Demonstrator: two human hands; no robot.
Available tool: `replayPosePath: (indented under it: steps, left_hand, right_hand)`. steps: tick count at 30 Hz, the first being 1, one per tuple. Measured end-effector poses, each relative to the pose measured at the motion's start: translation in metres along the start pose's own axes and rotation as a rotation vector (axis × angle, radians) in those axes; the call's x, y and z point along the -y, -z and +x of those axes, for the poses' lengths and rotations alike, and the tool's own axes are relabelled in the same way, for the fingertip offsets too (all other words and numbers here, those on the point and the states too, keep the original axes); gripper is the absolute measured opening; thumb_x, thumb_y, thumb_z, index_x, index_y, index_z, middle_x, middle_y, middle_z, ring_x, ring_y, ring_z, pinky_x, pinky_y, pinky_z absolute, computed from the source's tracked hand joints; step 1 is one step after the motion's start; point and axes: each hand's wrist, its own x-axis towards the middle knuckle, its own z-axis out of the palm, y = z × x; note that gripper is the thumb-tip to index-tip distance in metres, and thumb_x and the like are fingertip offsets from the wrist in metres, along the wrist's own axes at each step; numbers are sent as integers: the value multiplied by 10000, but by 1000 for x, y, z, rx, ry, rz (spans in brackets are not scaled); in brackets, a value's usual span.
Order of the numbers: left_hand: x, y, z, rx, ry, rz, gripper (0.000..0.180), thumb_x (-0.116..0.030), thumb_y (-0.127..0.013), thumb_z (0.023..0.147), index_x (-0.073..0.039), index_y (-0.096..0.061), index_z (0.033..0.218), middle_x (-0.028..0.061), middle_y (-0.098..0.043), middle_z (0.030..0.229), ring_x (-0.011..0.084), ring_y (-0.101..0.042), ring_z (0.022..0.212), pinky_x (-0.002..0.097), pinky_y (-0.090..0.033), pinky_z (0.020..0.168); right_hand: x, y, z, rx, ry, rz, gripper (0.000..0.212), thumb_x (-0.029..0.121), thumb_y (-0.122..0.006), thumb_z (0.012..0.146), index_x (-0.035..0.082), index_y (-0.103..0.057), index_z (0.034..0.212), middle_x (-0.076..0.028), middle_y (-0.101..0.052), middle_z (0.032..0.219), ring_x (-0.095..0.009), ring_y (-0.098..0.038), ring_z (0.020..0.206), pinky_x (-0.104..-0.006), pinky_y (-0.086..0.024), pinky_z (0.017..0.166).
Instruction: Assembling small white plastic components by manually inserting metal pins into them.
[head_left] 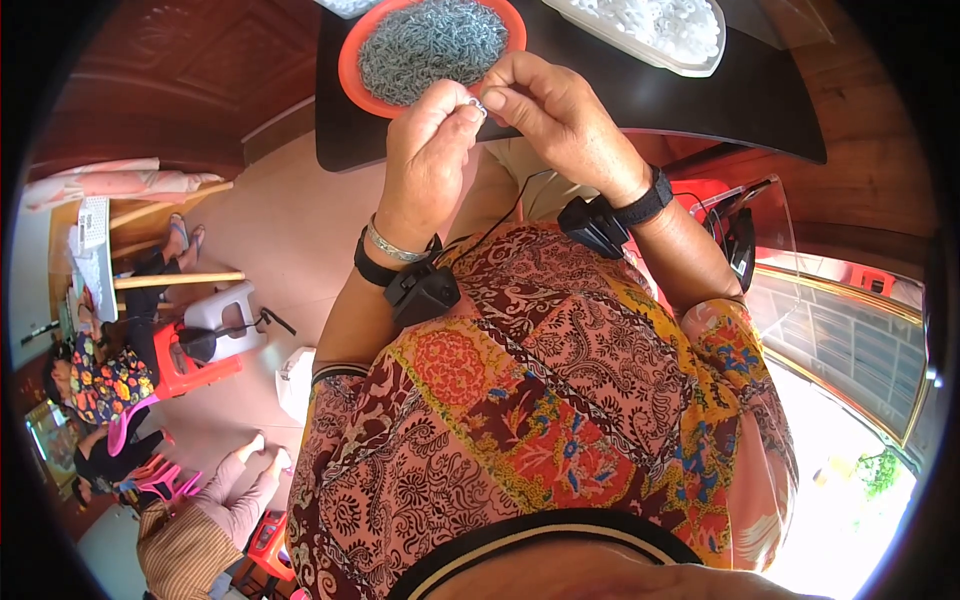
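Note:
Just past the near edge of the black table (760,110), my two hands meet fingertip to fingertip. My left hand (432,140) is closed, with a small white ring-like plastic piece (478,104) pinched between thumb and forefinger. Closed in a pinch beside it, my right hand (565,115) has its fingertips against or close to that piece; whether anything else is in them is hidden. Behind the hands stands an orange-red basin (352,78) full of small grey metal fasteners (430,48), like screws or nails. To its right, a white tray (690,69) holds many similar white plastic pieces (665,28).
Part of another pale container (348,6) shows at the far left table edge. On the left, other people sit by red stools (195,372) and a wooden-legged table (180,281). A glass-fronted panel (850,340) stands at the right.

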Motion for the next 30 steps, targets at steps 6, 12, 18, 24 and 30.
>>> replayPosePath:
  steps: [6, 12, 18, 24, 30]
  left_hand:
    - [5, 0, 0, 19, 59, -104, 159, -119, -493, 922, -17, -488, 800, -41, -408, 639, 33, -341, 588, 222, -299, 497]
    - [8, -1, 2, -11, -144, 159, 182, -114, -489, 922, 20, -466, 802, 68, -379, 633, 113, -342, 596, 278, -333, 522]
    - [11, 1, -1, 15, -168, 220, 216, -143, -481, 931, 10, -470, 780, 55, -424, 637, 110, -371, 576, 269, -337, 512]
    - [12, -8, 8, -35, 103, -149, 138, -127, -481, 914, -50, -533, 813, -26, -477, 655, 33, -393, 554, 187, -305, 490]
    - [13, 14, 7, -35, 127, -278, 174, -161, -448, 906, -33, -528, 820, 3, -489, 650, 59, -400, 533, 200, -290, 482]
  right_hand:
    - [2, -5, -2, -48, -43, -4, 134, 121, -566, 929, -12, -583, 930, -13, -593, 794, -55, -531, 760, -223, -467, 674]
    - [4, -3, -1, -53, -85, 48, 107, 92, -583, 911, -8, -606, 884, -1, -587, 783, -45, -516, 737, -214, -454, 650]
    - [16, 9, 0, 66, -218, 125, 122, 111, -597, 906, 2, -608, 851, 3, -585, 781, -51, -517, 724, -215, -439, 637]
    - [7, 22, 0, -37, -146, 126, 179, 153, -627, 899, -10, -624, 973, -23, -636, 857, -75, -569, 807, -237, -471, 727]
    - [13, 130, 15, -310, 123, -861, 185, 200, -620, 858, 57, -692, 952, -119, -673, 891, -207, -614, 682, -296, -483, 625]
